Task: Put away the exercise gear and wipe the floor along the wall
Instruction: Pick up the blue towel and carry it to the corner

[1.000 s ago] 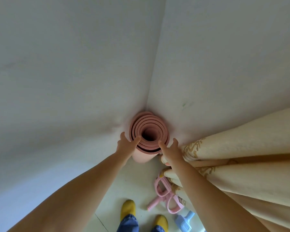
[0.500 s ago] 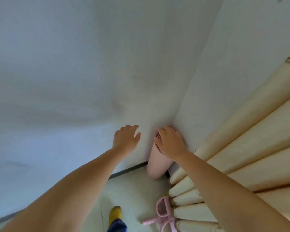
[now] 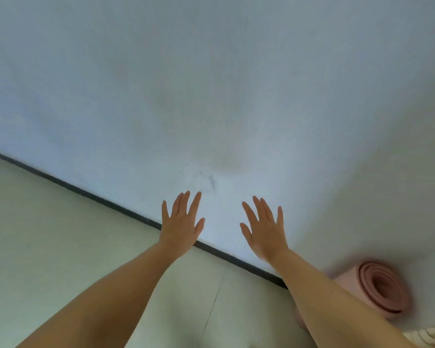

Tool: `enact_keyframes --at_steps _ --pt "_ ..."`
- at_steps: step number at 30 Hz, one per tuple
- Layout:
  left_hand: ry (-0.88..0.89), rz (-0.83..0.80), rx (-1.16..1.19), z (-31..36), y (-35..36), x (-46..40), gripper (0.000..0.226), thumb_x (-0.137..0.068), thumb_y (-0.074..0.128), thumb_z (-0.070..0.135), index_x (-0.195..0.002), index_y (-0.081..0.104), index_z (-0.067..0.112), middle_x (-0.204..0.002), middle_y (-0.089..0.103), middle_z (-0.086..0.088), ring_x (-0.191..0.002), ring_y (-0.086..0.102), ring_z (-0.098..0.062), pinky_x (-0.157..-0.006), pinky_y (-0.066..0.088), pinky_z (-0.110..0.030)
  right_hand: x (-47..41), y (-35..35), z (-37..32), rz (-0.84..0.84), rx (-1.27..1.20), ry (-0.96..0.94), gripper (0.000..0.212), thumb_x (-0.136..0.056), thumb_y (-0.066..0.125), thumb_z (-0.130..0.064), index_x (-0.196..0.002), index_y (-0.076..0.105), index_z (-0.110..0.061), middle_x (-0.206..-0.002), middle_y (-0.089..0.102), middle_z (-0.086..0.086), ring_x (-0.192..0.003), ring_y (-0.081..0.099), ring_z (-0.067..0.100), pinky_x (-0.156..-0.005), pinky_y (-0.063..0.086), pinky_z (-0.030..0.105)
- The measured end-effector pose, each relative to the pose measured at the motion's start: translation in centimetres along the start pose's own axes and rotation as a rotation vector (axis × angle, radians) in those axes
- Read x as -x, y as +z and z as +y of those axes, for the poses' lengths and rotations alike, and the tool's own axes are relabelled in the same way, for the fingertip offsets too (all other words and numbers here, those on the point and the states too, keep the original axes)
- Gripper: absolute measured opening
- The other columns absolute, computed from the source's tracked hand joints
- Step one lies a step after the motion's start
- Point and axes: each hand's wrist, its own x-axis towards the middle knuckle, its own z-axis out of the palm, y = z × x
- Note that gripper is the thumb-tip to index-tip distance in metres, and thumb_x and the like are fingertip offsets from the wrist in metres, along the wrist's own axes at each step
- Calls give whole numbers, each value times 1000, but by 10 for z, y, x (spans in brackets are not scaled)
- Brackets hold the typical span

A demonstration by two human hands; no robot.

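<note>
A rolled pink exercise mat (image 3: 379, 288) stands on end in the corner at the lower right, its spiral top facing me. My right forearm crosses in front of its lower part. My left hand (image 3: 180, 223) and my right hand (image 3: 264, 228) are both stretched out in front of the white wall, fingers straight and spread, holding nothing. Neither hand touches the mat.
A white wall (image 3: 211, 96) fills the upper view. A dark baseboard (image 3: 86, 192) runs diagonally where it meets the pale tiled floor (image 3: 48, 234). A cream curtain edge (image 3: 432, 335) shows at the bottom right.
Both hands have let go of the mat and spread open. The view has swung left, so the mat now sits at the lower right and the pink and blue gear is out of sight.
</note>
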Motion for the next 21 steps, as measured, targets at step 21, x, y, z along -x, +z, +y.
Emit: enact_keyframes --at_steps 21 --pt "-1048 45 -119 -467 -123 448 66 -98 30 41 -150 -6 22 -156 14 -8 -143 14 -22 -114 11 -53 88 -12 -631 -31 100 -1040 58 -97 6 -44 -152 3 -27 -160 2 6 -148 2 21 -115 2 55"
